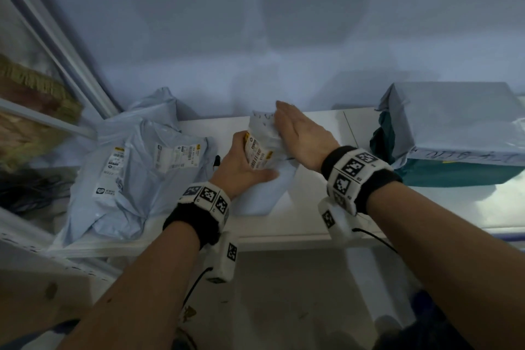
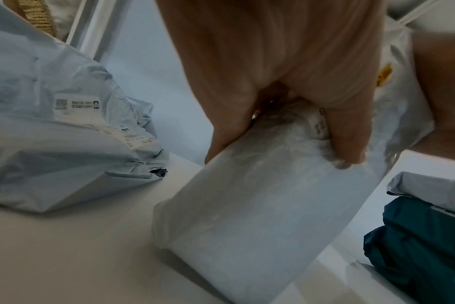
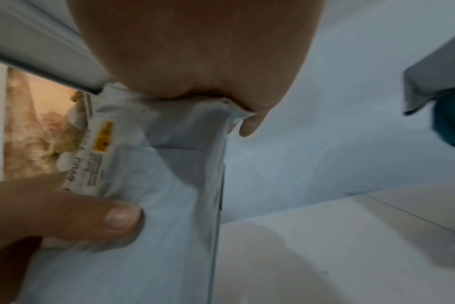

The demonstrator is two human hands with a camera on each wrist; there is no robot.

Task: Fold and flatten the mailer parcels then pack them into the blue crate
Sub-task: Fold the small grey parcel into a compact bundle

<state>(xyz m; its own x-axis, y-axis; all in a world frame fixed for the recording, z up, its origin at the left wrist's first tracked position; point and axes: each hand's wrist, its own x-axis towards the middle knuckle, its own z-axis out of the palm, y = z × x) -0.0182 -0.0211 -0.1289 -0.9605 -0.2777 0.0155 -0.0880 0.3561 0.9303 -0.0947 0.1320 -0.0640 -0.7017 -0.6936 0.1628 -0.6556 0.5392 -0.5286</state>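
A light blue mailer (image 1: 262, 179) with a white shipping label stands half folded on the white table (image 1: 312, 221). My left hand (image 1: 241, 159) grips its left side, thumb across the front and fingers behind. My right hand (image 1: 295, 131) lies flat with straight fingers against the mailer's upper right fold. In the left wrist view my left hand (image 2: 283, 127) pinches the crumpled top of the mailer (image 2: 247, 205). The right wrist view has my right hand (image 3: 208, 86) pressing the mailer (image 3: 169, 205), with the left thumb (image 3: 112, 218) on it. No blue crate is in view.
A loose pile of light blue mailers (image 1: 136, 179) with labels lies on the table's left part. At the right a grey-blue wrapped parcel (image 1: 460, 122) sits on teal parcels (image 1: 454, 176). A wall runs close behind the table. A white frame (image 1: 56, 45) stands at the left.
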